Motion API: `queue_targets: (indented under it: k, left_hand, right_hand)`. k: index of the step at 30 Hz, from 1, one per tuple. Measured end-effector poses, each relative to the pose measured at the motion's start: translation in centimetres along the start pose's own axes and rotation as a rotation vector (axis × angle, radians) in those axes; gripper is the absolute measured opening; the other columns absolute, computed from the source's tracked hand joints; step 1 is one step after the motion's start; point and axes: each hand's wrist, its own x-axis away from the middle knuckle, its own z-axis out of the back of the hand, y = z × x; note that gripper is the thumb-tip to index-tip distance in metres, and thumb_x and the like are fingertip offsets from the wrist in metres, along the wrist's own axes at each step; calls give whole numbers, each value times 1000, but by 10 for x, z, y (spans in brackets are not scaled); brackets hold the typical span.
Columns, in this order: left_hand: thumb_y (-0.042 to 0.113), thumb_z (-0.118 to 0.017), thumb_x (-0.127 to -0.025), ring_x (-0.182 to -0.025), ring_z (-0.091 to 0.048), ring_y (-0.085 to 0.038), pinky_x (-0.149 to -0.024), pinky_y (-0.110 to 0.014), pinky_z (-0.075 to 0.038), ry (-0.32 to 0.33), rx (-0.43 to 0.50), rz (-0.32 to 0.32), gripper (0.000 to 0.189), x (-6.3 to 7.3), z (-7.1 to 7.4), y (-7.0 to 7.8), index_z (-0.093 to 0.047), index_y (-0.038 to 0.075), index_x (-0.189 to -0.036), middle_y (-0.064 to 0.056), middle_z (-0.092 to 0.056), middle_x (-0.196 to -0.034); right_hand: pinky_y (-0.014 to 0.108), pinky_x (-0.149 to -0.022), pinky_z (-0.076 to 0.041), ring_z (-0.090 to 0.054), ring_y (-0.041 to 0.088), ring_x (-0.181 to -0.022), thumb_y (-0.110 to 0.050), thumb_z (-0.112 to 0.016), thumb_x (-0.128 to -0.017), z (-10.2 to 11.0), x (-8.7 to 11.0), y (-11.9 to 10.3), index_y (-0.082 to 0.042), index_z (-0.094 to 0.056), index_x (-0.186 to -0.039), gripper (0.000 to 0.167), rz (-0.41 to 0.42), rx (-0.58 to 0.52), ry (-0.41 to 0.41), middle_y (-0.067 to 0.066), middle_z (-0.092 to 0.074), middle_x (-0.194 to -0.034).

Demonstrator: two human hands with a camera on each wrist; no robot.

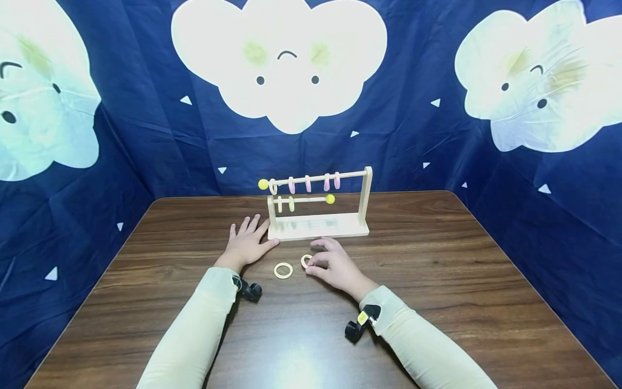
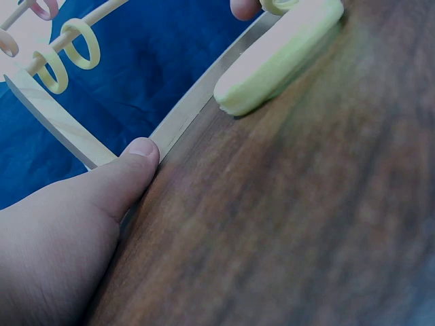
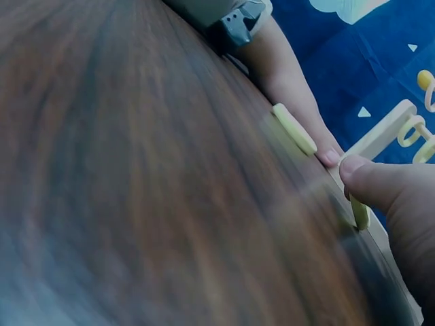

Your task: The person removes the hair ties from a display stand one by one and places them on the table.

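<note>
My left hand [image 1: 245, 248] lies on the table with its fingers spread. Its thumb [image 2: 139, 153] is against the near left corner of a wooden rack's base [image 1: 320, 225]. A pale yellow wooden ring [image 3: 360, 212] is pinched between the thumb and index finger of my right hand [image 1: 340, 271], low over the table in front of the rack. Between the hands another pale ring [image 1: 275, 270] lies flat. On the rack's upper rod [image 1: 347, 175] hang one pale ring and several pink rings [image 1: 308, 184]. Two pale yellow rings [image 1: 291, 203] hang on the lower rod.
Yellow balls cap the rod ends: the upper ball [image 1: 263, 184] to the left, the lower ball [image 1: 330, 199] to the right. The brown wooden table [image 1: 437, 259] extends around the rack. A blue curtain [image 1: 413, 151] with white clouds stands behind.
</note>
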Motion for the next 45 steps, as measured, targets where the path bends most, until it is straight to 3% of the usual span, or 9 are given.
queue_targets:
  k: [7,18,35,40,45]
  left_hand:
    - [75,-35,-96,-153,-6,-43,-116,-69,3,-5,15,6,87,1,2,0,-24,20,-162,-17,-12,-168]
    - [75,-36,-96,-153,-7,-44,-116,-70,1,2,12,-1,87,2,5,3,-24,20,-162,-18,-13,-168]
    - [73,-38,-97,-153,-8,-44,-116,-70,0,5,10,1,86,4,10,8,-25,20,-162,-18,-14,-168]
    - [72,-39,-97,-153,-9,-45,-116,-71,0,9,14,-4,85,4,10,8,-26,18,-162,-19,-15,-167]
    - [74,-38,-96,-152,-10,-45,-116,-71,-1,14,0,-2,86,5,7,7,-26,18,-162,-19,-16,-167]
  right_hand:
    - [52,-117,-28,-40,39,-140,-32,-82,-85,-3,1,-4,-22,-77,-86,11,5,57,-30,11,-59,-136]
    - [56,-116,-30,-39,42,-140,-28,-85,-83,-3,3,-6,-23,-72,-78,14,-10,70,-10,11,-60,-134]
    - [53,-116,-30,-42,39,-138,-30,-85,-83,0,7,-9,-23,-72,-79,15,-21,67,-24,12,-60,-134]
    - [53,-116,-30,-42,37,-138,-32,-86,-82,2,3,-8,-24,-72,-82,16,-34,30,-9,12,-59,-136]
    - [53,-113,-35,-46,35,-133,-29,-83,-85,10,-10,-11,-16,-73,-95,19,-110,-74,38,15,-58,-137]
